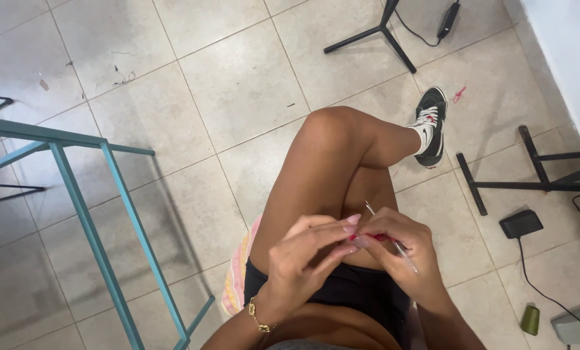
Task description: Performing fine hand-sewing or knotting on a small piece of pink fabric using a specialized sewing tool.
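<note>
Both hands meet over the lap: the right hand (403,249) pinches one thin metal hook (394,241) that slants from 11 to 5 o'clock through its fingers, and the left hand (309,256), with one gold bracelet (257,317) at the wrist, pinches a bit of red yarn (368,238) at the hook. On the tile floor stand one teal frame (92,223) at 9 o'clock, one black shoe (432,126) at 1, one black pedal (521,223) and one green cone (530,319) at 4.

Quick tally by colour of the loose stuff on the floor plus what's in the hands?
Black: 3 - shoe, pedal, power adapter
Green: 1 - thread cone
Grey: 1 - pedal
Silver: 1 - hook in the right hand
Red: 1 - yarn by the left hand
Total: 7
</note>
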